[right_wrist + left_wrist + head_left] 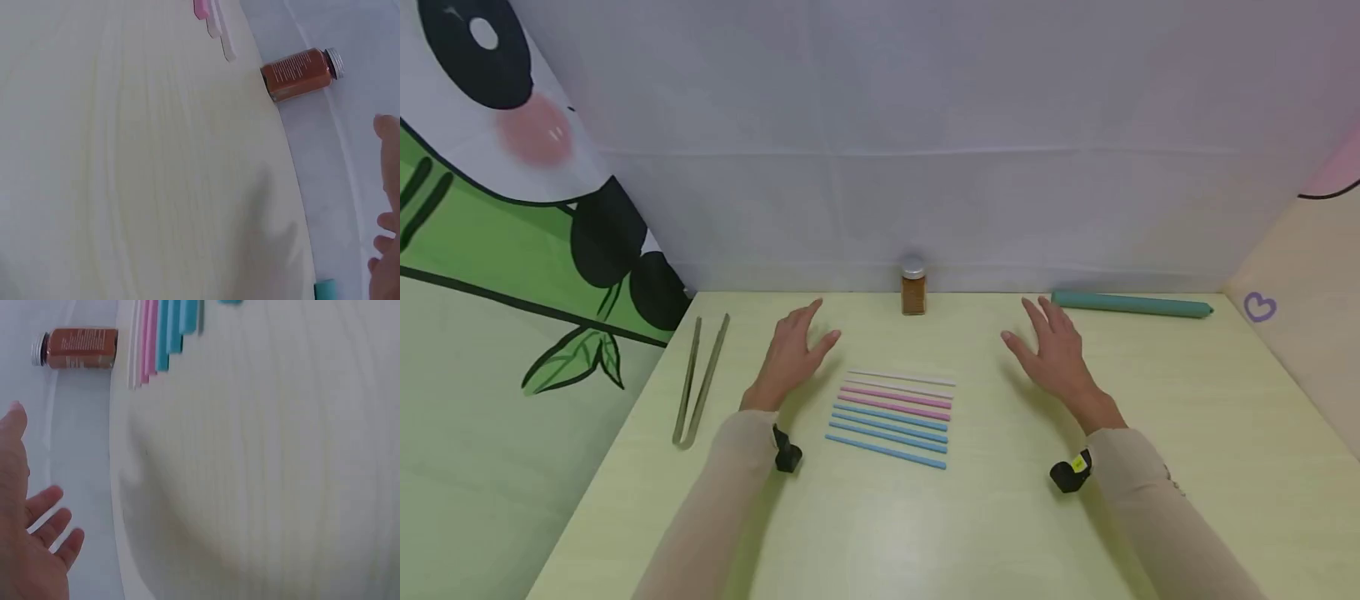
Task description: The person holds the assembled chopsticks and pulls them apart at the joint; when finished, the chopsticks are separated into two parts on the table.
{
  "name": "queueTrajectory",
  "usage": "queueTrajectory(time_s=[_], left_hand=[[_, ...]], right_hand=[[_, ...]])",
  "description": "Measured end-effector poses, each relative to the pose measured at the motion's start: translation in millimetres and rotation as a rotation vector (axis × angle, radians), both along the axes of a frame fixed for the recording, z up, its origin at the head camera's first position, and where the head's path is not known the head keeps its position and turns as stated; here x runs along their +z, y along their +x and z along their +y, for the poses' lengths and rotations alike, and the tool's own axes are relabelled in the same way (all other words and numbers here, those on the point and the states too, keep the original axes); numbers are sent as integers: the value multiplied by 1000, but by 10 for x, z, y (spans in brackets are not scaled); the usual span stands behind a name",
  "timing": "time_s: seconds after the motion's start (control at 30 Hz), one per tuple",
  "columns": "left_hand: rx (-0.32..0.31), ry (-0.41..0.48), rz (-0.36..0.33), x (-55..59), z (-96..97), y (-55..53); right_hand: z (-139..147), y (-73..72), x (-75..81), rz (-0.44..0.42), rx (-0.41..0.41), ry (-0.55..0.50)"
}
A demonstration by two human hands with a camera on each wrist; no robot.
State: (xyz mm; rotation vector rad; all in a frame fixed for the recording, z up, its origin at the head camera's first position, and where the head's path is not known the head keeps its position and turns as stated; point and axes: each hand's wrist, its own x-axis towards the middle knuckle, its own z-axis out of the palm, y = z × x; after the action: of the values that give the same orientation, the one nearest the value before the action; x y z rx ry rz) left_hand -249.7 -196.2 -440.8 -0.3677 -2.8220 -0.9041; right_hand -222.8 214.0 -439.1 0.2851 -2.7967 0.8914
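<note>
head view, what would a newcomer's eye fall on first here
Probably the slim white, pink and blue sticks, lined up mid-table, with the empty left hand and right hand hovering to either side. Next, perhaps, the bold cartoon print at the picture's upper left, then the brown jar standing at the table's far edge.

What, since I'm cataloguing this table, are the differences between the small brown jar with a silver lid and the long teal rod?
The small brown jar with a silver lid stands upright; the long teal rod lies flat. The jar is short, the rod much longer. Both rest near the back edge of the table.
</note>
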Motion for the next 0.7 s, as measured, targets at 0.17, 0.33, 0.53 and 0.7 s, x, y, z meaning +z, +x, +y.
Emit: queueTrajectory(time_s=[0.17, 0.33, 0.53, 0.7], left_hand=[[-84, 163, -46, -16, 72, 23], [-120, 232, -208, -34, 158, 52], [-141, 206, -319, -102, 201, 54], [-181, 135, -305, -135, 242, 27]], right_hand=[[-202, 5, -88, 12, 60, -181], [-399, 43, -138, -101, 81, -338], [-576, 76, -206, -215, 125, -370], [-636, 89, -270, -239, 186, -331]])
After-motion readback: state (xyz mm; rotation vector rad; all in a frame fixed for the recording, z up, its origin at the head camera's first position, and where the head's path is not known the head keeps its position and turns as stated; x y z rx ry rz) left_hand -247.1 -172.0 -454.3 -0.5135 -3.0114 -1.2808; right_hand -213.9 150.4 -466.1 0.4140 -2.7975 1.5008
